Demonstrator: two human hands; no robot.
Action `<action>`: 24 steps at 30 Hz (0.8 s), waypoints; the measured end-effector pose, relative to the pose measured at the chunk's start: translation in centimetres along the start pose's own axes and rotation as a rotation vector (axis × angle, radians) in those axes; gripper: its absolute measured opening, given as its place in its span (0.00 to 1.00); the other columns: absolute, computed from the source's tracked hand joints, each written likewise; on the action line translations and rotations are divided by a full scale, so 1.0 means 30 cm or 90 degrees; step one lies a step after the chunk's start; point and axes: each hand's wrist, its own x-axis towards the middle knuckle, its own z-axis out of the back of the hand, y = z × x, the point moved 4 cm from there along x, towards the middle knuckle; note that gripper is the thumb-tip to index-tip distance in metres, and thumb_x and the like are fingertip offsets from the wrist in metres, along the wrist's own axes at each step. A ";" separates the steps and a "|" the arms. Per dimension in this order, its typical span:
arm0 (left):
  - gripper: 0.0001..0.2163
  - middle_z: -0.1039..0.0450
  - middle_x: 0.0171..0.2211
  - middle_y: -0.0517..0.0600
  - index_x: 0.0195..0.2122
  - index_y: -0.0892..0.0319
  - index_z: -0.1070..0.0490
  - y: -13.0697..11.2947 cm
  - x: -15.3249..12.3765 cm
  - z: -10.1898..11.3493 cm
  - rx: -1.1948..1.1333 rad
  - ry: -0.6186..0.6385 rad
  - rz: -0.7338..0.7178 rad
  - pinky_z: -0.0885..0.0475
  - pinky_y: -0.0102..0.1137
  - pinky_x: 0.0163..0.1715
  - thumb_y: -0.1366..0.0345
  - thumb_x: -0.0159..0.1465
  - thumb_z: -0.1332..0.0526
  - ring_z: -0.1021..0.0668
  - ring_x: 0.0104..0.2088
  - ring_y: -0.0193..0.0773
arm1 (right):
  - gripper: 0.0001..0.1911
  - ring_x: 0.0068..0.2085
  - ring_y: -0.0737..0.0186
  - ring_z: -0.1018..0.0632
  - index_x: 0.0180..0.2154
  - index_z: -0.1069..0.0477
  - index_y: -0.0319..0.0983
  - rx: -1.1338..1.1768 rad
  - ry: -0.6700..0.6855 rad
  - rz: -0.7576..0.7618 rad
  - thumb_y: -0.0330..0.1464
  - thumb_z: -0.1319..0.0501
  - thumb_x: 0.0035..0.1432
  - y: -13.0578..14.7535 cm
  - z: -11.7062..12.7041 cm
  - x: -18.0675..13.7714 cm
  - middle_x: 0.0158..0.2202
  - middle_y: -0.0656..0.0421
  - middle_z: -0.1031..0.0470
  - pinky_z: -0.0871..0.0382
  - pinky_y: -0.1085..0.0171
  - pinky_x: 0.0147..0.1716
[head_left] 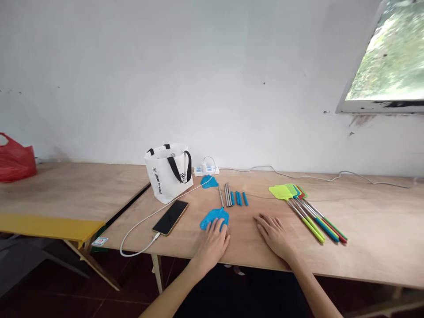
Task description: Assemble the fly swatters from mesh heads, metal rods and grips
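Observation:
My left hand [213, 243] rests on a blue mesh fly swatter head [207, 219], its fingertips covering the near part. The fingers lie over the mesh and do not wrap round it. To the right, my right hand [273, 234] lies flat on the table, fingers stretched out, holding nothing. Beyond my hands, several metal rods [228, 195] lie beside several short blue handles [238, 198]. Behind the near swatter head is another blue swatter head [208, 181]. A fanned pile of whole fly swatters [306, 214] in yellow-green, blue, red and green lies right of my right hand.
A phone [170, 217] on a white charging cable [132, 229] lies at the left, near a white bag [168, 176] with black handles. A power strip [207, 170] stands by the wall. Farther left, a red plastic bag [16, 161] sits on another table [79, 185].

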 end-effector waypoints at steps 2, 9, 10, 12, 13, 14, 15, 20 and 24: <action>0.18 0.41 0.69 0.56 0.62 0.54 0.35 0.007 0.030 0.008 -0.013 0.008 -0.020 0.42 0.55 0.65 0.61 0.74 0.49 0.39 0.68 0.55 | 0.25 0.64 0.53 0.31 0.61 0.33 0.51 -0.001 -0.001 -0.001 0.43 0.59 0.73 0.000 0.000 0.000 0.63 0.55 0.31 0.42 0.43 0.64; 0.21 0.43 0.70 0.53 0.67 0.52 0.38 -0.007 0.041 -0.008 -0.004 0.093 -0.014 0.47 0.63 0.64 0.62 0.74 0.54 0.41 0.69 0.61 | 0.25 0.64 0.53 0.31 0.61 0.33 0.49 -0.006 -0.002 0.008 0.43 0.60 0.73 -0.003 -0.006 -0.003 0.63 0.54 0.31 0.43 0.44 0.64; 0.21 0.42 0.70 0.54 0.67 0.52 0.37 -0.007 0.034 -0.001 0.001 0.088 -0.007 0.46 0.64 0.63 0.63 0.74 0.53 0.40 0.68 0.62 | 0.25 0.64 0.52 0.31 0.61 0.33 0.49 -0.007 -0.003 0.010 0.43 0.60 0.73 -0.004 -0.006 -0.004 0.63 0.54 0.31 0.43 0.44 0.64; 0.20 0.39 0.68 0.55 0.64 0.52 0.34 0.003 0.025 0.020 0.011 0.076 0.018 0.44 0.63 0.63 0.63 0.73 0.52 0.38 0.67 0.61 | 0.25 0.64 0.52 0.32 0.61 0.33 0.48 -0.009 0.000 0.014 0.43 0.59 0.73 -0.006 -0.006 -0.005 0.63 0.54 0.31 0.43 0.45 0.63; 0.19 0.38 0.67 0.55 0.62 0.52 0.32 0.012 0.025 0.033 0.012 0.075 0.032 0.42 0.61 0.62 0.63 0.73 0.51 0.36 0.66 0.60 | 0.25 0.63 0.52 0.31 0.61 0.34 0.48 -0.012 0.002 0.015 0.42 0.59 0.73 -0.007 -0.005 -0.003 0.63 0.54 0.31 0.42 0.45 0.63; 0.18 0.37 0.67 0.56 0.61 0.53 0.31 0.024 0.030 0.044 0.009 0.078 0.046 0.40 0.59 0.61 0.62 0.73 0.50 0.35 0.65 0.59 | 0.24 0.63 0.52 0.31 0.61 0.33 0.48 -0.017 0.005 0.015 0.42 0.59 0.73 -0.007 -0.003 0.001 0.62 0.54 0.31 0.42 0.46 0.63; 0.18 0.38 0.67 0.57 0.61 0.53 0.32 0.037 0.040 0.054 0.002 0.084 0.060 0.39 0.57 0.61 0.59 0.73 0.49 0.34 0.64 0.59 | 0.24 0.62 0.52 0.30 0.61 0.33 0.48 -0.026 0.010 0.015 0.42 0.58 0.73 -0.006 0.000 0.008 0.62 0.54 0.30 0.40 0.47 0.61; 0.32 0.48 0.71 0.61 0.71 0.51 0.45 0.079 0.107 0.047 -0.033 0.130 0.107 0.47 0.64 0.63 0.46 0.69 0.44 0.44 0.69 0.65 | 0.20 0.53 0.48 0.25 0.56 0.29 0.48 -0.123 0.089 -0.009 0.40 0.52 0.70 0.018 0.009 0.102 0.54 0.51 0.26 0.33 0.52 0.49; 0.26 0.47 0.71 0.57 0.70 0.45 0.45 0.054 0.102 0.015 -0.015 0.132 0.085 0.49 0.64 0.63 0.51 0.72 0.48 0.43 0.69 0.64 | 0.22 0.56 0.47 0.28 0.61 0.34 0.44 -0.155 0.126 -0.021 0.38 0.51 0.70 0.077 -0.002 0.213 0.58 0.48 0.29 0.34 0.53 0.50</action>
